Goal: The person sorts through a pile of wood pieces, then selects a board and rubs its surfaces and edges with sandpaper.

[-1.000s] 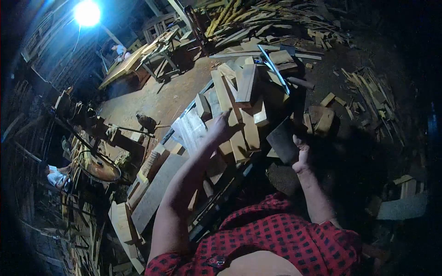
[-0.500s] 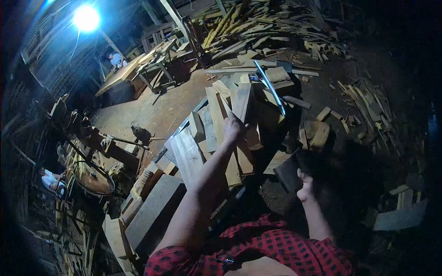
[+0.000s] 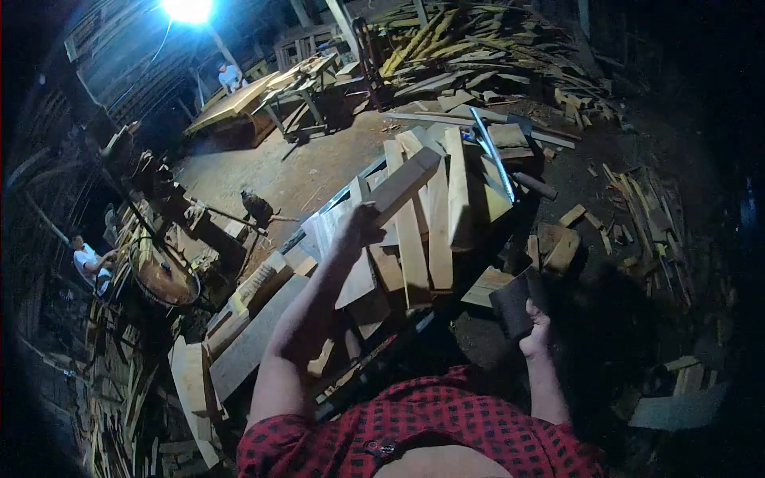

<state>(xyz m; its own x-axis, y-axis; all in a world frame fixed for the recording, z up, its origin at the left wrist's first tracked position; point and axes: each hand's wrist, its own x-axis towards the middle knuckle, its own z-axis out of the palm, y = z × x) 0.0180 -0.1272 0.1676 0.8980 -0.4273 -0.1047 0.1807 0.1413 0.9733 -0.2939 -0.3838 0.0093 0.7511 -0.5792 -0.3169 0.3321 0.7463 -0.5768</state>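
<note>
Gripping a long, squared, grey-brown wooden block [image 3: 406, 185] in the left hand [image 3: 360, 229], closed around its near end. Pointing it away from the red-and-black checked shirt [image 3: 430, 410] and to the right, with its long axis on a slant. Holding it over a heap of pale, straight-edged wooden beams [image 3: 409, 259], aimed across their length; hard to tell whether touching them.

Clasping a dark, flat, four-sided slab [image 3: 511, 309] in the right hand [image 3: 536, 333], partly curled at its right edge, thumb raised along it. Keeping it well apart from the grey-brown block, to the right of the heap and just beside a pale, angular wood piece [image 3: 486, 287]. Too dark to tell its thickness.

Beyond the slab, near a dark cylinder [image 3: 534, 186], a long, straight, bluish-silver bar [image 3: 494, 155], slanting across the far right side of the heap. To the left of the heap, a broad grey plank [image 3: 256, 338], slanting away to the right. Farther off to the left, a person in a pale top [image 3: 231, 78] at a long wooden table [image 3: 231, 105], and another person in white [image 3: 88, 261] near a shallow round pan [image 3: 166, 279]. Overhead, a bright white lamp [image 3: 187, 8].
</note>
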